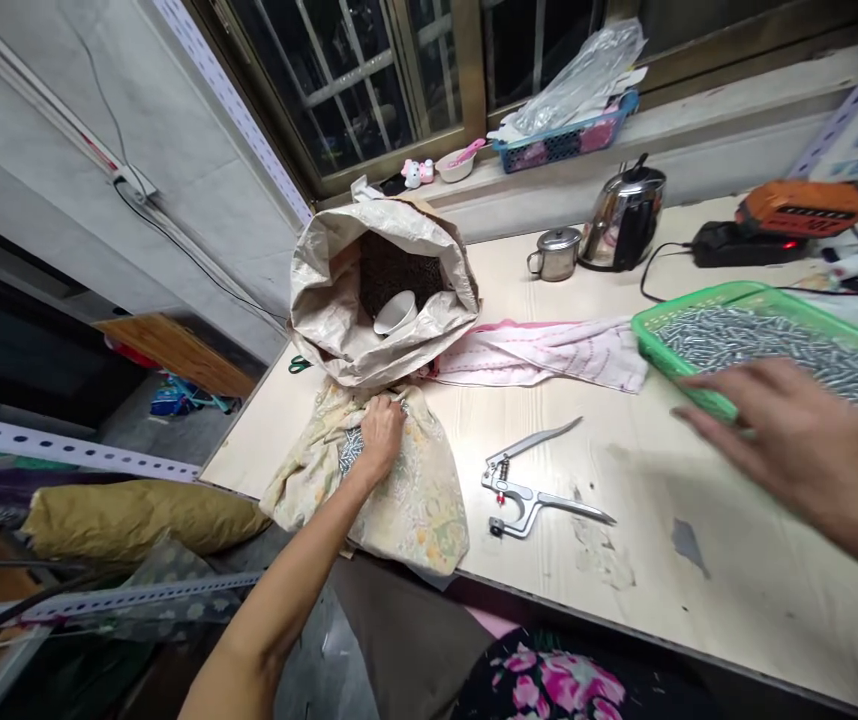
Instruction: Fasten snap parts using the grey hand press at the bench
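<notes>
My left hand (382, 437) is closed at the mouth of a yellowish floral cloth bag (419, 500), next to small silver screw-like fasteners (352, 447). Its fingertips point away from me, so what they grip is hidden. On the other side, my right hand (796, 435) is blurred, fingers stretched out and thumb apart, with nothing seen in it. It hovers by the near edge of a green plastic basket (688, 390) full of similar silver fasteners (763, 340). Between the hands lie silver snap pliers (526, 500), handles spread.
A large open paper-like sack (328, 245) with dark contents and a white bowl (396, 313) stands behind the cloth bag. A pink-white towel (549, 355) lies beside it. Farther back are a lidded metal mug (557, 255), a kettle (624, 215) and an orange battery (804, 208) on a charger.
</notes>
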### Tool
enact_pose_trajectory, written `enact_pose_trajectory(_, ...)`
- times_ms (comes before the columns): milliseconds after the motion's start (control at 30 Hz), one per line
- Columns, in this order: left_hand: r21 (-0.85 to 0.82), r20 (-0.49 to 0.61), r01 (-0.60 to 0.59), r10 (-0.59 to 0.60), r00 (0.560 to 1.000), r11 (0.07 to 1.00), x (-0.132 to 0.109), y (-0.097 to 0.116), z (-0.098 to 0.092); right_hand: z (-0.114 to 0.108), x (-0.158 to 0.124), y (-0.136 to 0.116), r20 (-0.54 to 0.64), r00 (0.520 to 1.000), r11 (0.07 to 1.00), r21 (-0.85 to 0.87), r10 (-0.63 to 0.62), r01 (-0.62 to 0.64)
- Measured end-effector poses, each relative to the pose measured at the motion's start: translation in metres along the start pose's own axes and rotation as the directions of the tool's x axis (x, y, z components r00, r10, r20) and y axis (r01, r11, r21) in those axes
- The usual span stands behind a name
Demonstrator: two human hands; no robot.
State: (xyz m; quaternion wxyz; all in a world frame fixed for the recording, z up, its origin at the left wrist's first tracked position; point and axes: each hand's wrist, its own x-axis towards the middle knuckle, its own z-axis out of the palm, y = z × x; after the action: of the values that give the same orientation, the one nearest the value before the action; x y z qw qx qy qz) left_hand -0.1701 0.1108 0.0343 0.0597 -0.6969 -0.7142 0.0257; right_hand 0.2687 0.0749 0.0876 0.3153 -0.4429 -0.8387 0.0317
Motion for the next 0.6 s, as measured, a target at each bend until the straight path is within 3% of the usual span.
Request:
enact_pose_trajectory(67,0.006,-0.006,-0.049,0.049,0.999,0.999,0.000,-0.002,0.002,0.024,-0.004,-0.021,0.033,0.999,0.997,-0.067,0.039,-0.036)
enact_pose_trajectory(167,-0.056,-0.029,-0.087,0.085,0.996,0.995,-0.004,-0.010,0.001,0.054,-0.005,-0.048,0.135,0.991,1.000,0.026,-0.002,-0.002)
enact_pose_trajectory(300,-0.382,-0.042,0.017,-0.036,0.998,0.924,-0.018,-0.018,-0.009,0.075,0.005,-0.071,0.217,0.975,0.977,0.213,-0.055,0.008)
enact_pose_trajectory(367,-0.621,0.068,0.149,-0.137,0.988,0.770,-0.029,-0.014,-0.017,0.080,0.014,-0.080,0.242,0.968,0.958,0.287,-0.062,-0.010)
enact_pose_trajectory(433,-0.804,0.231,0.286,-0.168,0.958,0.522,-0.043,-0.004,-0.025,0.084,0.022,-0.086,0.268,0.961,0.944,0.329,-0.066,-0.027)
enact_pose_trajectory(533,-0.893,0.386,0.399,-0.101,0.917,0.206,-0.066,0.024,-0.037,0.086,0.022,-0.082,0.310,0.943,0.956,0.294,-0.120,0.025)
enact_pose_trajectory(600,-0.884,0.451,0.453,-0.046,0.891,0.113,-0.079,0.045,-0.041,0.084,0.012,-0.074,0.371,0.914,0.969,0.230,-0.167,0.084)
